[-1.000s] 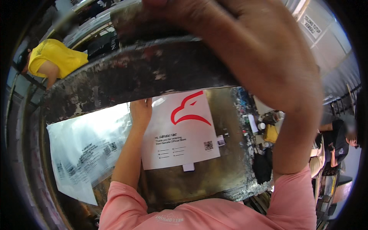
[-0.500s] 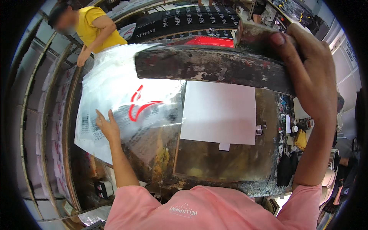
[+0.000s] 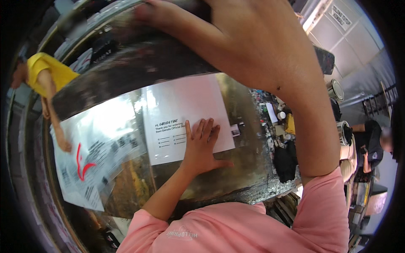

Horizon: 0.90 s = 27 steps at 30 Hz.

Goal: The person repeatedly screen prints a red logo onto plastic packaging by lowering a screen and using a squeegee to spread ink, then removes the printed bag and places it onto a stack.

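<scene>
Lying partly beneath splayed left hand (image 3: 203,147), white printed sheet (image 3: 185,103), right hand (image 3: 253,38), grip unclear

This is a printing workshop: paint-stained worktable (image 3: 249,168) at centre, metal tins (image 3: 342,128) toward three o'clock, printed plastic sheets (image 3: 95,168) toward eight.

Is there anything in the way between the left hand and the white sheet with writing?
No, nothing visible. The left hand is spread right over the near right part of the white sheet. The dark frame is at the sheet's far end, beyond the fingertips.
</scene>
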Motion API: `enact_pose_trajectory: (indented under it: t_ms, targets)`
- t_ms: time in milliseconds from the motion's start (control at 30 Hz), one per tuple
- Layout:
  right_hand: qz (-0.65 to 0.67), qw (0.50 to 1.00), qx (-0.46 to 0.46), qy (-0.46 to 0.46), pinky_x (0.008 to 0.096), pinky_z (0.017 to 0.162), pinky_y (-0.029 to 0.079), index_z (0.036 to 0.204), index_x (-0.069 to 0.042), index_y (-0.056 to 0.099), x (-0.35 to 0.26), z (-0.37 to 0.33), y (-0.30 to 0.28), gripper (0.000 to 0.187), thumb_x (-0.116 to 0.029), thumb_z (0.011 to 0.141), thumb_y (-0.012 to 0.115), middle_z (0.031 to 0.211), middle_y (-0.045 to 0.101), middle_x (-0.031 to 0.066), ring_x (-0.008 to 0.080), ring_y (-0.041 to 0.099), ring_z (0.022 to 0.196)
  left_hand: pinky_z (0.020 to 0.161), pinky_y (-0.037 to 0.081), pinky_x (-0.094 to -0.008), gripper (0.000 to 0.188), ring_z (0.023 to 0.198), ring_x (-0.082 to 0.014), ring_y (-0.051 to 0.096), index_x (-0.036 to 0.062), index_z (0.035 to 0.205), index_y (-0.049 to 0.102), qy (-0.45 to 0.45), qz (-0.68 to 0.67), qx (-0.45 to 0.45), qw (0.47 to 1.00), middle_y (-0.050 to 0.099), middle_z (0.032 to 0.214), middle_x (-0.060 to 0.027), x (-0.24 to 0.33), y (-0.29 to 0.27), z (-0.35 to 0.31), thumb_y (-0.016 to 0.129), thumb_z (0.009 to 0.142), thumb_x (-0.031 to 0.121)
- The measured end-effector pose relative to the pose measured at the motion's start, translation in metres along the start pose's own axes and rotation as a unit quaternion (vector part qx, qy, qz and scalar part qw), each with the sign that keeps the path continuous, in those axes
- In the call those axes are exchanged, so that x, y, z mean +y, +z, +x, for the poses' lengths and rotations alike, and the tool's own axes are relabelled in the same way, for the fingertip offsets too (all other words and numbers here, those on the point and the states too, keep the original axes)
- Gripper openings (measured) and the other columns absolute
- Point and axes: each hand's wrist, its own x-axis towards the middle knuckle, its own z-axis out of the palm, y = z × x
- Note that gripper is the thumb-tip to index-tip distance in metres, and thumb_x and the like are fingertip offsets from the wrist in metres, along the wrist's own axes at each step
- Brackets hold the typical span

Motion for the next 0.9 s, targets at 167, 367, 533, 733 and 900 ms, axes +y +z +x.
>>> enact_pose_trajectory:
  t_ms: [167, 367, 533, 733, 900]
  targets:
    - [0.035, 0.999, 0.004, 0.008, 0.0453, 0.073, 0.052, 0.091, -0.004, 0.067, 0.02, -0.012, 0.011, 0.058, -0.06, 0.1, 0.056, 0.081, 0.066, 0.0162, 0.0336, 0.066, 0.08, 0.121, 0.004, -0.0777, 0.13, 0.151, -0.0464, 0.035, 0.0003, 0.152, 0.051, 0.022, 0.004, -0.011, 1.0, 0.039, 0.162, -0.0245, 0.017, 0.009, 0.001, 0.057, 0.066, 0.098]
    - [0.039, 0.999, 0.018, 0.007, 0.047, 0.073, 0.052, 0.094, -0.004, 0.068, 0.015, -0.008, 0.009, 0.053, -0.057, 0.097, 0.062, 0.084, 0.066, 0.0167, 0.036, 0.067, 0.082, 0.122, 0.007, -0.0759, 0.126, 0.149, -0.0456, 0.038, 0.0011, 0.152, 0.051, 0.042, -0.006, 0.024, 0.999, 0.041, 0.161, -0.0252, 0.023, 0.002, -0.004, 0.061, 0.067, 0.094]
    - [0.002, 0.999, 0.017, 0.027, 0.0485, 0.074, 0.052, 0.096, -0.004, 0.068, 0.011, -0.017, 0.012, 0.05, -0.054, 0.095, 0.068, 0.085, 0.066, 0.0171, 0.0381, 0.067, 0.085, 0.12, 0.037, -0.0535, 0.123, 0.135, -0.034, 0.057, 0.0021, 0.158, 0.042, -0.132, -0.272, 0.291, 0.908, 0.057, 0.148, -0.0166, -0.012, -0.076, -0.045, 0.095, 0.061, 0.056]
    - [-0.012, 0.979, -0.2, -0.024, 0.057, 0.094, 0.039, 0.119, -0.003, 0.052, 0.005, -0.122, 0.088, 0.049, -0.03, 0.086, 0.077, 0.112, 0.059, 0.0169, 0.0365, 0.058, 0.108, 0.098, 0.056, -0.0335, 0.108, 0.11, -0.0185, 0.066, -0.0031, 0.15, 0.051, -0.329, -0.503, 0.284, 0.747, 0.068, 0.128, -0.0094, -0.034, -0.13, -0.129, 0.105, 0.057, 0.013]
    - [-0.026, 0.963, -0.268, -0.008, 0.0604, 0.097, 0.038, 0.116, -0.007, 0.052, -0.008, -0.203, 0.164, 0.042, -0.013, 0.08, 0.073, 0.109, 0.057, 0.0125, 0.0331, 0.056, 0.11, 0.096, 0.04, -0.0449, 0.113, 0.103, -0.0295, 0.057, 0.0065, 0.142, 0.065, -0.282, 0.017, 0.214, 0.935, 0.063, 0.105, -0.0076, -0.069, -0.036, -0.174, 0.1, 0.046, 0.055]
